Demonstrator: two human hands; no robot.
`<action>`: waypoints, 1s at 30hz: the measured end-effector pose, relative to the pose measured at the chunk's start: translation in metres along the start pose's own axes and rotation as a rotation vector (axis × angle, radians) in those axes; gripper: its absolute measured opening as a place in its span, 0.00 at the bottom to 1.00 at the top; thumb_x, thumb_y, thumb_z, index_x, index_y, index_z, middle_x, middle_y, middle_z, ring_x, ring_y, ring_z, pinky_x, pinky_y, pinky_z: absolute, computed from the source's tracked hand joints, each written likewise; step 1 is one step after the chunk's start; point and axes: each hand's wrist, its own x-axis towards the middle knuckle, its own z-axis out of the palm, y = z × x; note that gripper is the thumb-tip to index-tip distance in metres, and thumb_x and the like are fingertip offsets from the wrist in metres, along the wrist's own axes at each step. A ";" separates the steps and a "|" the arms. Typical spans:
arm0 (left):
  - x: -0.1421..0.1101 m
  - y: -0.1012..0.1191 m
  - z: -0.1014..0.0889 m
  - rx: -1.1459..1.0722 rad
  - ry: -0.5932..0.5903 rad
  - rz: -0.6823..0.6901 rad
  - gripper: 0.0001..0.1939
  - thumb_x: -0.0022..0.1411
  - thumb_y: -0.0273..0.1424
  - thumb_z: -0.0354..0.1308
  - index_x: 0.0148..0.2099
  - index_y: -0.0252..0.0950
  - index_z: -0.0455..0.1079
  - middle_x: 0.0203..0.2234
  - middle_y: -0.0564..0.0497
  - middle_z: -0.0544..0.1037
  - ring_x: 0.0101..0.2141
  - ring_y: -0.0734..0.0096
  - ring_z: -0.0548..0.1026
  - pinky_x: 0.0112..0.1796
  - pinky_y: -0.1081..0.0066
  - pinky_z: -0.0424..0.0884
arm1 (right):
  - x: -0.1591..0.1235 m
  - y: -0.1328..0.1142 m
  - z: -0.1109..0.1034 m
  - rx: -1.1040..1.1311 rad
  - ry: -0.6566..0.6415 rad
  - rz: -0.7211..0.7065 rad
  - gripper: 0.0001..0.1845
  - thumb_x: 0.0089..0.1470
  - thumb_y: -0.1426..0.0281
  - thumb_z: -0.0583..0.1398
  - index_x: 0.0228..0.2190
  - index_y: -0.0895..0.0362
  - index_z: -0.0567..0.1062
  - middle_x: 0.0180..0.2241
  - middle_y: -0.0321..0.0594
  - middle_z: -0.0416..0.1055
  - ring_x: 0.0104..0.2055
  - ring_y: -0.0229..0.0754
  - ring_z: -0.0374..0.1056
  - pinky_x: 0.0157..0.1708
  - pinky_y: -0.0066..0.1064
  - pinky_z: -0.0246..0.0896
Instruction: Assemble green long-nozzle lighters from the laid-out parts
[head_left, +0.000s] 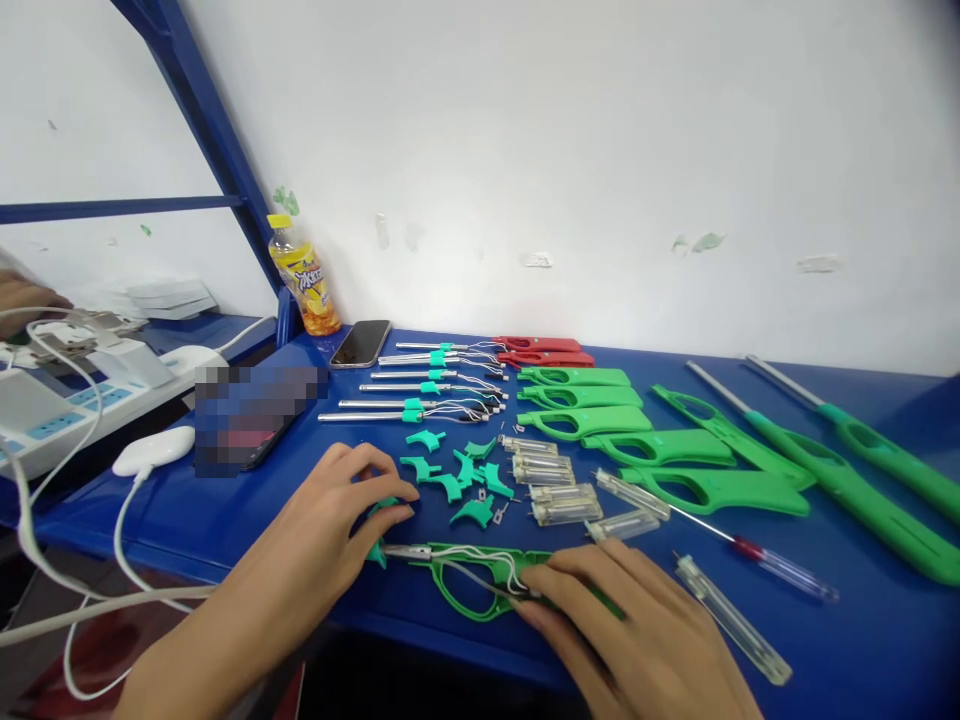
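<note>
A green lighter casing half [469,600] lies near the table's front edge, with white wires [480,553] and a metal rod [405,551] along it. My right hand [626,620] is closed over the casing's handle end, fingertips at the wire ends; its palm hides most of that end. My left hand [360,495] is over the rod's other end, thumb and forefinger curved with a gap between their tips. Teal plastic [377,553] shows beside and behind its thumb, partly hidden. Loose teal triggers [459,485] lie just beyond.
Wired metal rods [409,403], green casings [585,420], red casings [544,350] and clear fuel tanks [564,510] lie in rows. A clear-handled screwdriver [784,570] and long green lighters [855,490] are right. Left are phones [361,343], a bottle [306,280], power strips [45,430] and cables.
</note>
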 end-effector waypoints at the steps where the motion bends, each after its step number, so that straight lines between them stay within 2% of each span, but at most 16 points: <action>1: 0.001 -0.002 0.000 -0.009 -0.018 -0.018 0.17 0.78 0.43 0.53 0.45 0.46 0.83 0.43 0.49 0.79 0.42 0.60 0.74 0.43 0.64 0.74 | 0.000 0.000 0.000 0.008 -0.006 0.003 0.15 0.78 0.67 0.51 0.47 0.49 0.78 0.40 0.31 0.81 0.38 0.39 0.78 0.41 0.34 0.70; 4: 0.004 -0.003 -0.001 -0.025 -0.051 -0.041 0.17 0.78 0.45 0.54 0.43 0.46 0.82 0.42 0.50 0.79 0.42 0.59 0.74 0.42 0.64 0.73 | 0.000 0.000 0.002 0.011 -0.001 0.012 0.16 0.78 0.66 0.50 0.47 0.48 0.78 0.41 0.31 0.81 0.39 0.38 0.78 0.42 0.34 0.69; 12: 0.006 0.001 0.001 -0.050 -0.075 -0.053 0.12 0.77 0.40 0.56 0.43 0.47 0.79 0.41 0.53 0.78 0.42 0.61 0.73 0.43 0.64 0.70 | 0.002 -0.002 0.002 0.000 0.036 0.015 0.16 0.79 0.66 0.50 0.46 0.48 0.78 0.39 0.31 0.81 0.37 0.38 0.77 0.41 0.34 0.69; 18: 0.009 0.017 0.003 -0.072 0.010 -0.008 0.08 0.78 0.34 0.57 0.49 0.47 0.79 0.43 0.55 0.77 0.45 0.63 0.72 0.44 0.67 0.69 | 0.000 0.000 0.003 0.002 0.005 0.022 0.15 0.78 0.66 0.51 0.48 0.48 0.78 0.41 0.31 0.81 0.38 0.39 0.78 0.43 0.33 0.69; 23: 0.016 0.031 0.006 -0.136 -0.032 0.030 0.06 0.77 0.34 0.60 0.49 0.48 0.79 0.43 0.56 0.77 0.45 0.64 0.72 0.46 0.67 0.70 | -0.003 0.000 0.004 -0.007 0.003 0.027 0.15 0.78 0.65 0.51 0.48 0.47 0.78 0.41 0.32 0.81 0.38 0.40 0.77 0.43 0.35 0.70; 26: 0.018 0.037 0.008 -0.153 -0.076 -0.018 0.03 0.75 0.35 0.64 0.46 0.48 0.79 0.42 0.56 0.78 0.45 0.63 0.73 0.45 0.65 0.69 | -0.003 0.001 0.004 0.003 -0.012 0.032 0.14 0.78 0.65 0.52 0.48 0.48 0.78 0.41 0.33 0.80 0.38 0.41 0.77 0.41 0.35 0.71; 30: 0.019 0.040 0.009 -0.111 -0.120 -0.111 0.04 0.72 0.33 0.67 0.42 0.48 0.80 0.40 0.57 0.79 0.43 0.61 0.73 0.46 0.62 0.67 | -0.004 0.002 0.004 0.026 -0.020 0.018 0.15 0.78 0.66 0.51 0.48 0.48 0.78 0.42 0.33 0.80 0.39 0.40 0.77 0.41 0.34 0.70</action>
